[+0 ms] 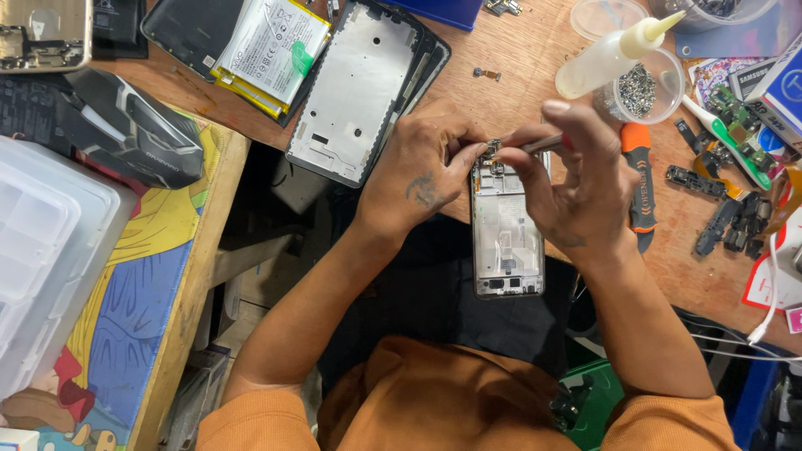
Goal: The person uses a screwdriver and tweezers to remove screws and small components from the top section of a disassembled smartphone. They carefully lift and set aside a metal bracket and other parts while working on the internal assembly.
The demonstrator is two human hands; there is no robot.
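Head view, glue bottle (614, 57), screw cup (639, 90), opened phone (505, 238)

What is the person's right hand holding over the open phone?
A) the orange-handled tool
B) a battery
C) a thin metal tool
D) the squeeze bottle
C: the right hand grips a thin metal tool whose tip meets the top of the opened phone frame, while the squeeze bottle and orange-handled tool lie untouched on the table.

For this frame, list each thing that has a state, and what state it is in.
opened phone frame: back off, insides exposed, lying over the table edge.
left hand: steadies the frame's top end.
right hand: pinches a thin metal tool at the frame's top.
second phone frame: stripped, lying flat.
battery: out of any phone.
glue bottle: lying tilted, capped.
screw cup: uncovered, holding screws.
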